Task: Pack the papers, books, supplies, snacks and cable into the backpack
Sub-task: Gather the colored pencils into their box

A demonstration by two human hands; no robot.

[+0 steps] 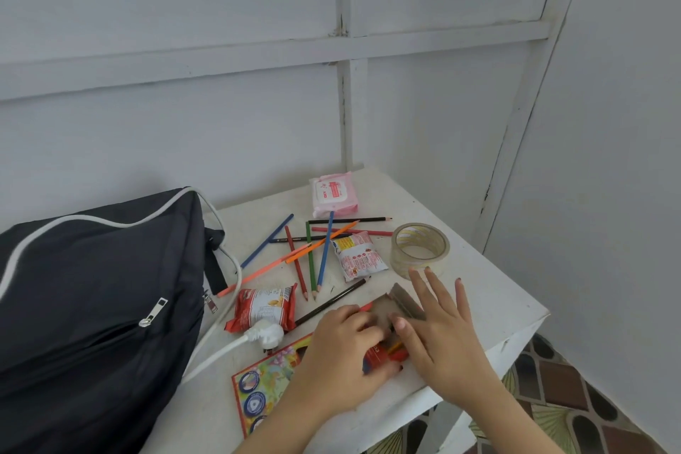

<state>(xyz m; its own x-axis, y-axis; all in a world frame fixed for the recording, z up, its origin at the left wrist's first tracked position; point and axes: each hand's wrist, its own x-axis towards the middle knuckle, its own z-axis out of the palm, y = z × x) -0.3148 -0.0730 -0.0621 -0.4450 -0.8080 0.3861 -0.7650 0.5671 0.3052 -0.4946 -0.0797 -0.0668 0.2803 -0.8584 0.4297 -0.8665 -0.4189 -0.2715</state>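
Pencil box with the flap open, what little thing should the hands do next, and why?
Probably the right hand should fetch the dark pencil lying nearest and slide it into the pencil box. The left hand holds the box, its flap stands open, and many coloured pencils lie loose on the table.

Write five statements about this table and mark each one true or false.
1. The tape roll lies to the right of the loose coloured pencils. True.
2. The backpack is red. False: it is dark with white piping.
3. The left hand and the right hand are both at the pencil box. True.
4. The pink wipes pack lies at the table's near edge. False: it lies at the far end, near the wall.
5. The white plug is inside the backpack. False: it lies on the table, beside the red snack packet.
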